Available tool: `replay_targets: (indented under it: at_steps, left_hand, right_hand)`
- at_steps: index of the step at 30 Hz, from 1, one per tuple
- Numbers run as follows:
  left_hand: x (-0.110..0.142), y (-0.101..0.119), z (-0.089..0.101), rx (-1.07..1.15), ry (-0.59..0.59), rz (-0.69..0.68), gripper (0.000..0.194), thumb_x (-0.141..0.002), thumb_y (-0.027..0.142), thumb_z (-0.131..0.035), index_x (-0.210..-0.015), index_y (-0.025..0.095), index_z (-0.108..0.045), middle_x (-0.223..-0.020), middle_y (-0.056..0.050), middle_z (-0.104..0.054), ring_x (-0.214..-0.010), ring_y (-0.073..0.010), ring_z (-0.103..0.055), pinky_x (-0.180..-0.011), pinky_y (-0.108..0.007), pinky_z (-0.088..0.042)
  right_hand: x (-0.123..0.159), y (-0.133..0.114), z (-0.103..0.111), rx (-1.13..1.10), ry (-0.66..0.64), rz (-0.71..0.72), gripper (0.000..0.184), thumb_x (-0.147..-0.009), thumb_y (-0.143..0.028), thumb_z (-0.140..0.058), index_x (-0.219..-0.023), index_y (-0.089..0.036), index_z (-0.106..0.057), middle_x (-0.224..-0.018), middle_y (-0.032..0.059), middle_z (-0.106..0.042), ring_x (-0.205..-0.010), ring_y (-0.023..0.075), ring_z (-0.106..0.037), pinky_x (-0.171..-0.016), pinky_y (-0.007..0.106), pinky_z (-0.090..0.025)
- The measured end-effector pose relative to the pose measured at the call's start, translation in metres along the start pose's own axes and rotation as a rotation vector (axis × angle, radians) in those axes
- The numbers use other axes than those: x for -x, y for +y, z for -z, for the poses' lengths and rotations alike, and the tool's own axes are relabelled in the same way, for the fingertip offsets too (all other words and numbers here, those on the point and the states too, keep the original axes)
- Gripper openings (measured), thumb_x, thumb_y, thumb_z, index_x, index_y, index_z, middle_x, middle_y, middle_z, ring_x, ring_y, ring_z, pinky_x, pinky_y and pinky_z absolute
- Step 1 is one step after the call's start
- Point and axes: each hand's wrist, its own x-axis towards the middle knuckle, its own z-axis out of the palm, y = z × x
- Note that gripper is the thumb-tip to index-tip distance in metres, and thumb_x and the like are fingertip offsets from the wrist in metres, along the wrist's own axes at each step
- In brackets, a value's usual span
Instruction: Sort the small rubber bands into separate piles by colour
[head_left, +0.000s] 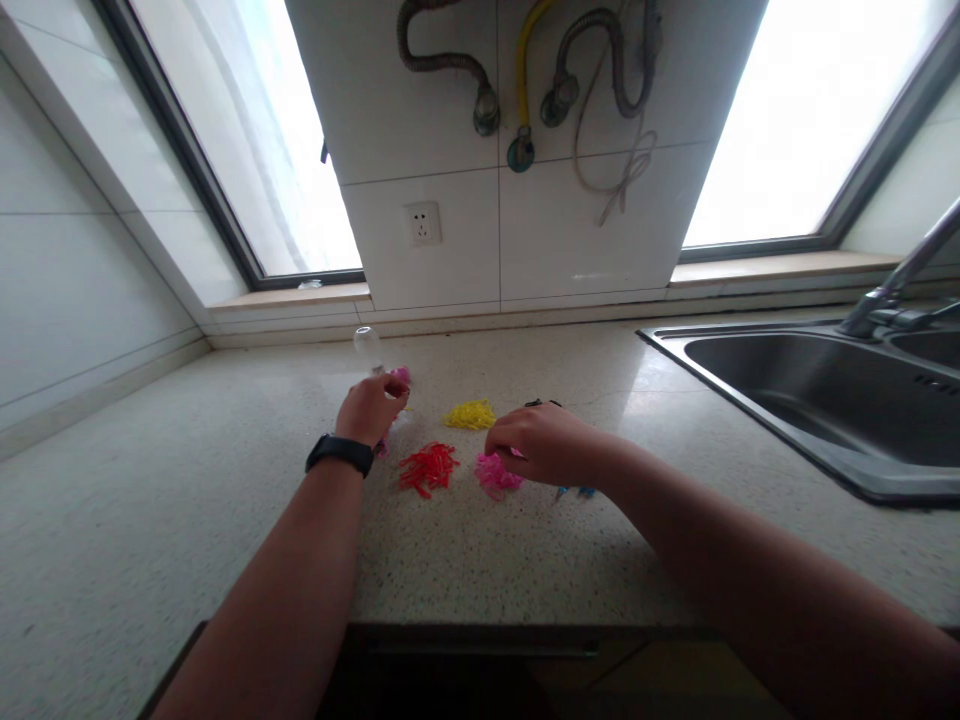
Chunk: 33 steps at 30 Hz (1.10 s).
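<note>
As we read the surface like a dial centred among the three heaps, with twelve o'clock toward the tiled wall, the yellow heap lies at twelve, the red heap at eight and the pink heap at four. We judge the colours separated here; how much remains to be handled, we cannot tell. Our left hand, at ten, has its fingertips drawn nearly together; whether they grip anything is unclear. Just beyond it stands a clear container, with a pink piece beside the fingers. Our right hand, at three, curls its fingers down over the pink heap, partly hiding it; we cannot tell whether it has hold of any strands. Blue pieces show beneath its wrist toward four, and a dark item behind it toward two. The surface runs broadly toward nine, ends at a front edge at six, and meets the sink rim at three.
</note>
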Motion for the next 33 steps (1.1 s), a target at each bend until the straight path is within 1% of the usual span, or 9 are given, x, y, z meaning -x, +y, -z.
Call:
replay_targets:
  at_steps: [4,9,14,23,33]
  left_hand:
    - [-0.0003,-0.0011,-0.0013,0.012,0.004,-0.016,0.009,-0.084,0.028,-0.069,-0.087,0.023,-0.076,-0.093,-0.005,-0.079,-0.084,-0.0224,-0.072,-0.079,-0.031,-0.050]
    - [-0.0006,-0.0022,-0.0025,0.021,0.013,-0.024,0.010,-0.084,0.031,-0.069,-0.086,0.023,-0.075,-0.091,-0.005,-0.079,-0.082,-0.0218,-0.072,-0.076,-0.030,-0.049]
    - [-0.0016,-0.0034,-0.0037,0.032,0.019,-0.030,0.009,-0.084,0.030,-0.070,-0.085,0.023,-0.074,-0.090,-0.005,-0.078,-0.081,-0.0209,-0.072,-0.074,-0.029,-0.049]
    - [-0.0013,-0.0037,-0.0052,0.045,0.030,-0.040,0.010,-0.085,0.030,-0.068,-0.086,0.022,-0.074,-0.089,-0.005,-0.078,-0.081,-0.0204,-0.072,-0.074,-0.029,-0.049]
    - [-0.0012,-0.0006,-0.0029,0.052,0.032,-0.054,0.011,-0.086,0.030,-0.068,-0.087,0.021,-0.074,-0.090,-0.006,-0.078,-0.082,-0.0208,-0.072,-0.076,-0.030,-0.050]
  right_hand:
    - [0.0000,0.0012,-0.0018,-0.008,0.011,0.014,0.019,-0.091,-0.019,-0.057,-0.097,-0.021,-0.075,-0.097,0.0051,-0.077,-0.087,0.0176,-0.067,-0.074,0.029,-0.041]
    - [-0.0005,0.0005,-0.0015,0.001,-0.009,0.009,0.019,-0.091,-0.019,-0.057,-0.097,-0.021,-0.074,-0.098,0.0051,-0.077,-0.088,0.0179,-0.067,-0.074,0.029,-0.040]
    - [-0.0003,0.0003,-0.0016,0.013,-0.015,0.008,0.018,-0.091,-0.019,-0.056,-0.095,-0.021,-0.074,-0.096,0.0047,-0.076,-0.086,0.0174,-0.066,-0.072,0.029,-0.038]
    - [0.0004,0.0018,-0.0041,0.021,0.001,0.041,0.016,-0.091,-0.020,-0.055,-0.092,-0.021,-0.072,-0.093,0.0037,-0.075,-0.083,0.0172,-0.065,-0.069,0.030,-0.036]
    - [0.0000,0.0016,-0.0034,0.023,-0.009,0.037,0.017,-0.091,-0.020,-0.055,-0.092,-0.021,-0.072,-0.093,0.0043,-0.075,-0.083,0.0174,-0.065,-0.068,0.030,-0.035]
